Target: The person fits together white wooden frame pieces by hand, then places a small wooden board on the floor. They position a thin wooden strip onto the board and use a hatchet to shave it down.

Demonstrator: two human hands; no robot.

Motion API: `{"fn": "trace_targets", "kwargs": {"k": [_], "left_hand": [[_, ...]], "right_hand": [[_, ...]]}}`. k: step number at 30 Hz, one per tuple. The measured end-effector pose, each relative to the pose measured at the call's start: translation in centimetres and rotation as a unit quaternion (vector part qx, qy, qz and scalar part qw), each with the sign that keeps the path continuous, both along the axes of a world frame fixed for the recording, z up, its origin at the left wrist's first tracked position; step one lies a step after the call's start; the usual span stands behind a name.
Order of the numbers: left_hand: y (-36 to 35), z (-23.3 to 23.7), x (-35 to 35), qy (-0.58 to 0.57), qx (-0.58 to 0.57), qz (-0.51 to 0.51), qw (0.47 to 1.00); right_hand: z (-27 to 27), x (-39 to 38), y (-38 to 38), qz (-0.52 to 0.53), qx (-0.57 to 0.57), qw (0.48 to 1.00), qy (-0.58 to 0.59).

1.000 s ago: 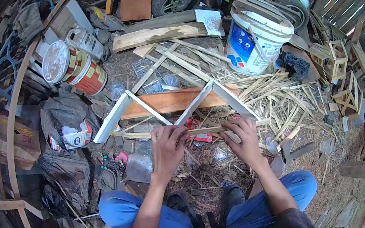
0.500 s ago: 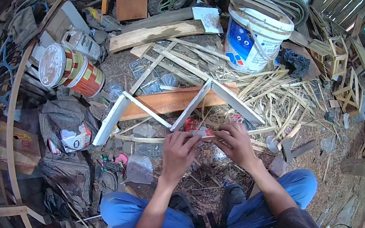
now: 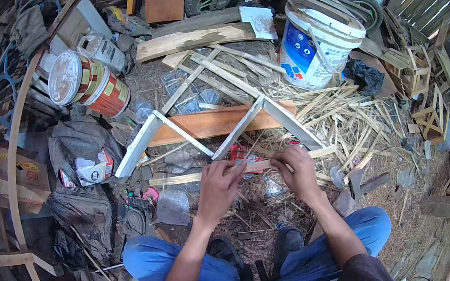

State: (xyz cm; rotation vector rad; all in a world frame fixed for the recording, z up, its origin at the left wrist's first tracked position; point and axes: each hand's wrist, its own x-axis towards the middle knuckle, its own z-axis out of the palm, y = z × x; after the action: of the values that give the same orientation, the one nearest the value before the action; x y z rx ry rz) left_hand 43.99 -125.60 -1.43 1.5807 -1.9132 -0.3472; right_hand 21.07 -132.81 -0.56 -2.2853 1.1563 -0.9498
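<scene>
Pinches the strip (image 3: 184, 178) with the left hand (image 3: 217, 185), fingers closed on it, at 6 o'clock of the frame (image 3: 138, 144). Holds it level, just below the frame's lower tips. Grips it likewise with the right hand (image 3: 298, 167), closed, at 3 o'clock of the left. Best, probably, to press evenly at both pinches and hold the strip flat, lest it twist or split.
</scene>
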Motion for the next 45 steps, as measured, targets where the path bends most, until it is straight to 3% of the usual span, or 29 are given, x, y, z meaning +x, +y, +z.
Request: {"fn": "trace_targets", "kwargs": {"k": [9, 10, 15, 17, 22, 28, 30, 35, 36, 38, 45], "left_hand": [[-0.2, 0.1, 1.7, -0.029, -0.021, 0.099, 0.994], [-0.1, 0.1, 1.9, -0.029, -0.021, 0.099, 0.994], [-0.3, 0.7, 2.6, -0.048, -0.023, 0.149, 0.987], [-0.3, 0.9, 2.5, -0.056, -0.024, 0.147, 0.987], [-0.3, 0.8, 2.7, -0.057, -0.013, 0.146, 0.988], [-0.9, 2.1, 1.1, -0.058, -0.075, 0.185, 0.978], [-0.9, 2.8, 0.9, -0.058, -0.086, 0.091, 0.990], [-0.7, 0.6, 1.6, -0.059, -0.076, 0.050, 0.994], [-0.8, 0.4, 1.8, -0.056, -0.071, 0.045, 0.995], [-0.8, 0.3, 1.8, -0.053, -0.066, 0.038, 0.996], [-0.8, 1.4, 0.3, 0.015, -0.011, 0.037, 0.999]], "right_hand": [[0.6, -2.5, -1.4, -0.142, -0.067, 0.985, 0.068], [0.8, -2.6, -1.5, -0.186, -0.068, 0.977, 0.080], [1.0, -3.4, -1.6, -0.211, -0.029, 0.972, 0.097], [2.5, -1.6, -1.0, -0.162, -0.098, 0.977, 0.093], [3.0, -2.5, -0.9, -0.076, -0.036, 0.991, 0.107], [2.1, -2.7, -0.6, -0.089, 0.037, 0.989, 0.110], [2.5, -2.6, -0.5, -0.098, 0.045, 0.988, 0.114], [3.1, -2.3, 0.2, -0.016, 0.052, 0.995, 0.081], [2.8, -2.4, 0.1, -0.017, 0.052, 0.995, 0.080], [2.0, -2.7, -0.3, 0.010, -0.082, 0.985, 0.150], [2.5, -3.0, 0.0, -0.040, -0.024, 0.980, 0.191]]}}
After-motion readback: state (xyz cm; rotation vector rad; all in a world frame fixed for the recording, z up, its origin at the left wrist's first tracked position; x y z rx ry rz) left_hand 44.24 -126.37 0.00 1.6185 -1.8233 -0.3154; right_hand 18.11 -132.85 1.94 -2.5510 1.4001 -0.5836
